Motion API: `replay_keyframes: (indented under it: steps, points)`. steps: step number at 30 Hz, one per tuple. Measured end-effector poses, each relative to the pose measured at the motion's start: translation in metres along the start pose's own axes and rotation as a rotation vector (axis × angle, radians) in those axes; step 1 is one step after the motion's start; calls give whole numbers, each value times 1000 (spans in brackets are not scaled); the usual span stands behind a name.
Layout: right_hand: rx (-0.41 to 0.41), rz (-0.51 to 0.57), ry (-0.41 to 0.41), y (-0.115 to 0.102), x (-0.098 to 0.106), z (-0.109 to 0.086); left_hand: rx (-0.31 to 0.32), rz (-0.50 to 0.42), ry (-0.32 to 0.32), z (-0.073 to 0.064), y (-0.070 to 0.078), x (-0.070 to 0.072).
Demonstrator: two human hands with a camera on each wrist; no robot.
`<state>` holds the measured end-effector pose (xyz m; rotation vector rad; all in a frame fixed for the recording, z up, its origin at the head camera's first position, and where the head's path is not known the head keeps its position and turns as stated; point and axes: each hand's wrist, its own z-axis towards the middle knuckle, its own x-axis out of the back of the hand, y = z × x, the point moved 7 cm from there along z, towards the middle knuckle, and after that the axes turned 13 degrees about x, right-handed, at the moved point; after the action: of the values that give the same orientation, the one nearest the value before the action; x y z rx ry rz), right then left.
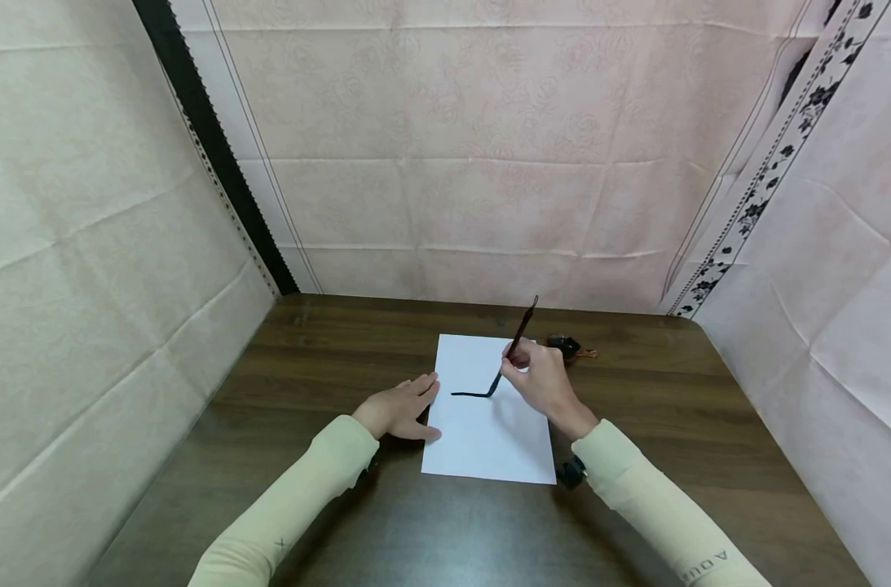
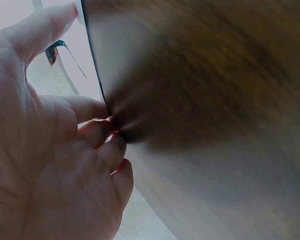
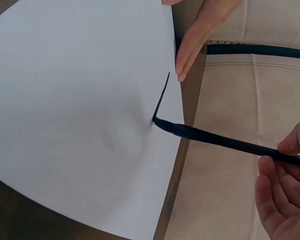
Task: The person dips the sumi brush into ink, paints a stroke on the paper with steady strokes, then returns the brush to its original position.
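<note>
A white sheet of paper lies on the brown table. My right hand pinches a dark, slender brush between thumb and fingers, its handle slanting up and away. The brush tip touches the paper at the right end of a thin black line. My left hand rests at the sheet's left edge, fingers extended and thumb apart. In the left wrist view its fingertips are along the edge of the sheet.
A small glossy black object with a brownish end sits just beyond my right hand. The wood-grain table is bordered by pale cloth hanging at the back and both sides. A black watch-like band is at my right wrist.
</note>
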<state>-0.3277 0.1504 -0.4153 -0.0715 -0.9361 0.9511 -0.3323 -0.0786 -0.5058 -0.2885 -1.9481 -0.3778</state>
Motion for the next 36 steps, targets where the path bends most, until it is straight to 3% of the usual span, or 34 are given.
replay_keyframes:
  steps: [22, 28, 36]
  points:
    - [-74, -70, -47, 11, 24, -9, 8, -7, 4, -1, 1, -3]
    - [-30, -73, -31, 7, 39, -5, 13, -1, -4, -1, 0, -3]
    - [96, -116, 46, -14, 87, 16, 11, 1, -3, 1, 0, -1]
